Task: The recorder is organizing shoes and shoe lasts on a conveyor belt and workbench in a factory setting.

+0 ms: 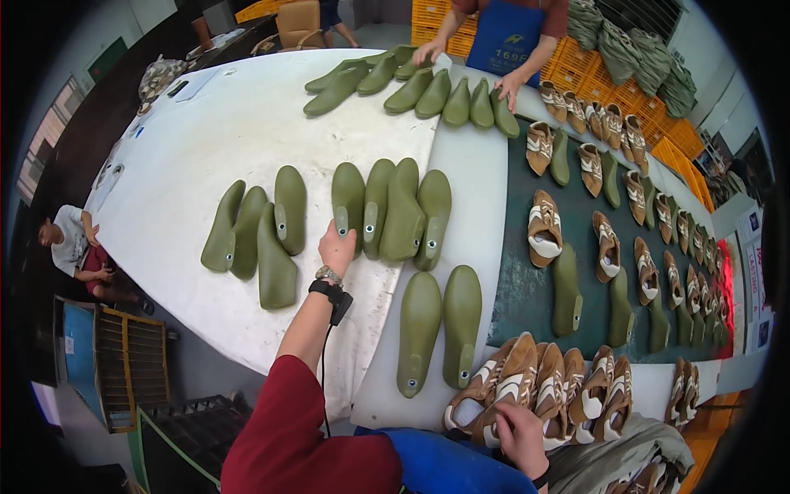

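Observation:
My left hand (337, 247) is closed around the heel end of a green shoe last (348, 193) on the white tabletop. Close beside it on the right lie three more green lasts, one of them (403, 210) turned on its side. At the lower edge, my right hand (522, 440) has curled fingers at a brown sneaker upper (487, 424) with white stripes. It stands in a row of similar uppers (555, 387). Two green lasts (420, 329) lie flat between my hands, soles up.
Several lasts (276, 259) lie left of my left hand. Across the white table (206, 123), a co-worker's hands (510, 86) touch another row of lasts. A dark green belt (527, 305) at right carries paired uppers and lasts. A person (78, 247) sits at far left.

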Demonstrator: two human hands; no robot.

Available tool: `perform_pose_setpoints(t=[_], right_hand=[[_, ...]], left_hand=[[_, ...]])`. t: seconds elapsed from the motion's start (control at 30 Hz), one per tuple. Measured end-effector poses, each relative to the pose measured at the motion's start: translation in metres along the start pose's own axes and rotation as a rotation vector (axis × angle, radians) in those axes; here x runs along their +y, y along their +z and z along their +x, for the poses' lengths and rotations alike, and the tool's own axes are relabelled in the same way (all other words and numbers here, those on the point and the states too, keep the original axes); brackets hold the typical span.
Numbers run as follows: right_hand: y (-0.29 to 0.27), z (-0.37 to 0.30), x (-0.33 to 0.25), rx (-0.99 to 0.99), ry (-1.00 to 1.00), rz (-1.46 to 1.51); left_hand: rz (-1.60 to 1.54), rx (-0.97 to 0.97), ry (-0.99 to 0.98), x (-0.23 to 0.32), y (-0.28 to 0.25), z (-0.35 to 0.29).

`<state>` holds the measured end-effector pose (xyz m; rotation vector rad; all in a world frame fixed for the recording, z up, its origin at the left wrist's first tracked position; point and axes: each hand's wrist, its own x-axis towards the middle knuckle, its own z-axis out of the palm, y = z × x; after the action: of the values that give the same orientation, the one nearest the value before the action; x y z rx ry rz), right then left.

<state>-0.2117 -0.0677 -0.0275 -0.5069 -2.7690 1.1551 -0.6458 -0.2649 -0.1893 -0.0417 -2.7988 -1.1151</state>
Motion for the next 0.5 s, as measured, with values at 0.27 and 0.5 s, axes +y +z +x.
perform_pose_setpoints(t=[0.27,0.5], right_hand=[[-0.006,-0.010,0.005,0.103,-0.009,-0.026],[-0.002,-0.015,0.006,0.099,0.021,-0.019]], left_hand=[[0.020,-0.144,0.153,0.062,0.047,-0.025],[-0.131,-0.315,0.232,0.065,0.044,-0.030]])
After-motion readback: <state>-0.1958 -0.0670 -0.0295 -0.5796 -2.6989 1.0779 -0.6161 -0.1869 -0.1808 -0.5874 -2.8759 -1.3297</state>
